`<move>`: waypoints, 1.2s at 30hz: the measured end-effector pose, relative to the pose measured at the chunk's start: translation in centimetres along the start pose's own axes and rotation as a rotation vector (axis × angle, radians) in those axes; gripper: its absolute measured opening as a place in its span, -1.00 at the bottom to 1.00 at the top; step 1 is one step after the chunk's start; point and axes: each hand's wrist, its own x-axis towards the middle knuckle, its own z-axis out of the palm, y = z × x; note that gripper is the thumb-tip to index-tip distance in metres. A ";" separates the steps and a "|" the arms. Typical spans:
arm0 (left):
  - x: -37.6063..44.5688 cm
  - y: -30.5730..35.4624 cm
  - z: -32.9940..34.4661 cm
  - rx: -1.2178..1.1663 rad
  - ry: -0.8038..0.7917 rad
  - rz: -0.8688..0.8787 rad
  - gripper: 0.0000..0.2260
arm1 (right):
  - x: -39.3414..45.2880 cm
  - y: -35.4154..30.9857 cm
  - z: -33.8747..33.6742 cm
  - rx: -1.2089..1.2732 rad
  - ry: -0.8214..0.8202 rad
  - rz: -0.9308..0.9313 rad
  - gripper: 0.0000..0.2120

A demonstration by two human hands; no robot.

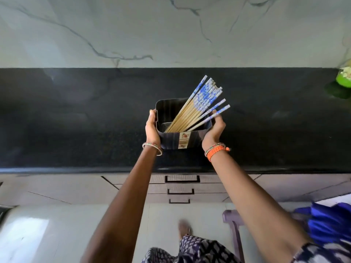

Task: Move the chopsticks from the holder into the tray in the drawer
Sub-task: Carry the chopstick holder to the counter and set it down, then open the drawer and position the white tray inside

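A dark square plastic holder (171,142) stands on the black countertop, a pale label on its near wall. Several wooden chopsticks (191,112) with blue-and-white patterned tops lean in it toward the upper right. My left hand (152,130) grips the holder's left wall. My right hand (214,130) clasps its right wall, the fingers close under the two lowest chopsticks. Below the counter edge is a stack of three shut drawers, the top drawer (157,178) with a black handle. No tray is visible.
The black countertop (76,120) runs the full width, backed by a white marbled wall. A green object (343,77) sits at the far right. On the floor stand a purple stool (234,224) and blue cloth (330,223); my foot (184,228) is below the drawers.
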 end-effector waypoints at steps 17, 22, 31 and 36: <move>-8.1 -3.6 -7.2 0.805 0.029 0.741 -0.86 | -8.0 1.5 -6.5 -0.573 -0.229 -0.540 -0.73; -11.6 -10.1 -10.3 1.577 -0.459 0.296 -0.73 | -10.7 6.6 -12.2 -1.502 -0.765 -0.601 -0.69; -4.6 -13.5 -10.4 2.043 -0.506 0.059 -0.76 | -5.7 12.6 -13.0 -1.957 -0.690 -0.161 -0.75; -6.8 -14.4 -10.4 2.121 -0.403 0.147 -0.81 | -8.3 12.8 -14.1 -1.920 -0.615 -0.148 -0.76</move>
